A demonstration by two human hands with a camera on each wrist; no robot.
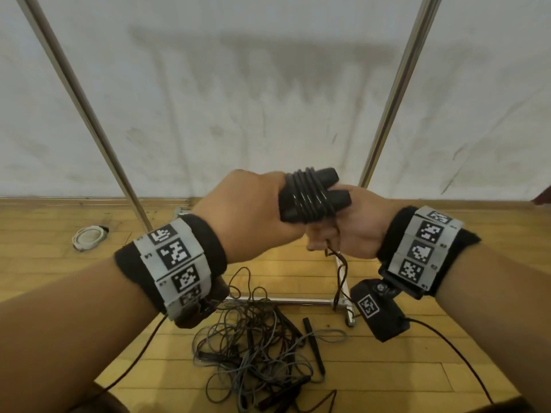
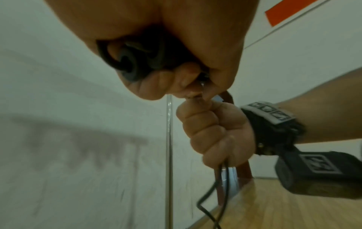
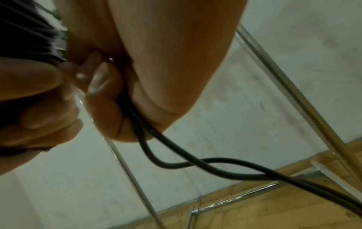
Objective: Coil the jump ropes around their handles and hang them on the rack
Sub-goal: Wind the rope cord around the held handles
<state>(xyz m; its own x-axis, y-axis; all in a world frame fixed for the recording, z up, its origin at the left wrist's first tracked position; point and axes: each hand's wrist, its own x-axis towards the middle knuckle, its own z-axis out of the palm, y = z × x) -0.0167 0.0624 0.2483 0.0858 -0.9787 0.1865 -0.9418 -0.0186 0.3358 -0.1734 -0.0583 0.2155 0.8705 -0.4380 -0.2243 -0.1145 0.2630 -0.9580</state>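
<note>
My left hand (image 1: 253, 213) grips two black jump rope handles (image 1: 313, 198) held side by side, with several turns of black rope coiled round their middle. The handle ends (image 2: 129, 65) show under the left palm in the left wrist view. Just right of them and slightly lower, my right hand (image 1: 337, 231) has its fingers curled round the loose black rope (image 1: 338, 263), which hangs down in a doubled strand (image 3: 176, 161) toward the floor. The rack's two slanted metal poles (image 1: 89, 114) (image 1: 396, 84) rise on either side behind my hands.
A tangled pile of grey and dark jump ropes (image 1: 256, 347) with thin black handles lies on the wooden floor below my hands, in front of the rack's base bar (image 1: 298, 301). A white round fitting (image 1: 88, 236) sits in the floor at the left. A pale wall stands behind.
</note>
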